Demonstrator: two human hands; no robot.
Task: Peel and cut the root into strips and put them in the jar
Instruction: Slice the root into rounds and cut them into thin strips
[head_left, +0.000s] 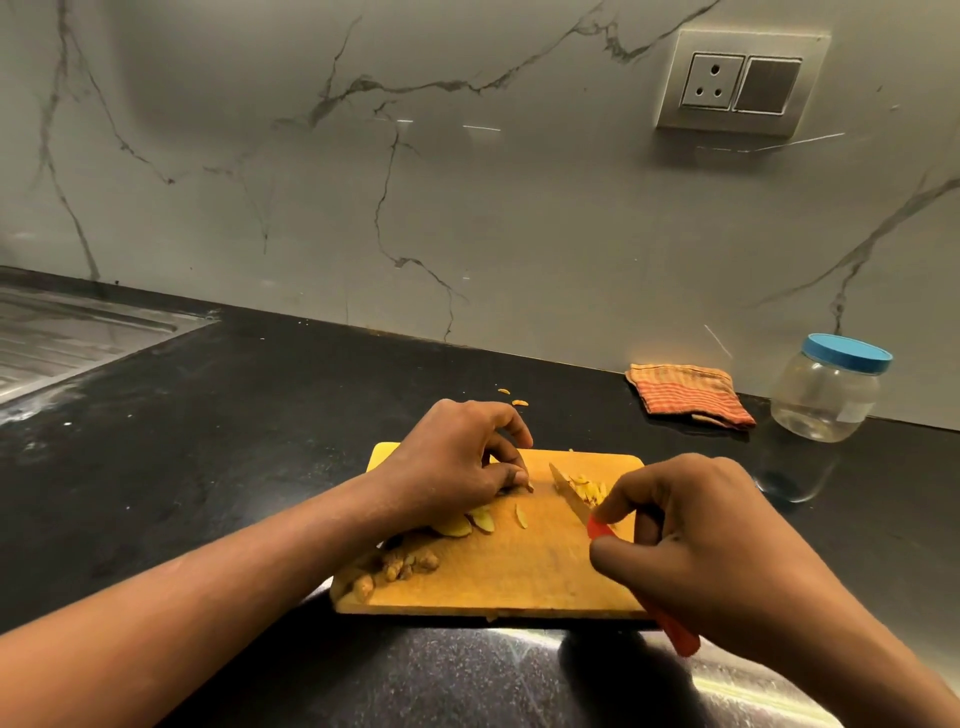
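Pinning a small sliver of root (528, 486) with the curled fingertips of my left hand (457, 462), I grip the red-handled knife (570, 496) in my right hand (696, 551). Peeling looks done. Knobbly brown scraps (408, 564) heap on the worn wooden board (519, 571), thin pale strips (589, 488) lie beside the blade, and flat slices (467, 524) are still to cut. The clear, blue-lidded jar (826, 400) stands empty and closed, well apart on the speckled black table (260, 441).

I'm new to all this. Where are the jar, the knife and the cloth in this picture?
jar (823, 402), head view, on its clear body.
knife (568, 493), head view, on the blade.
cloth (685, 392), head view, on the middle of the folded fabric.
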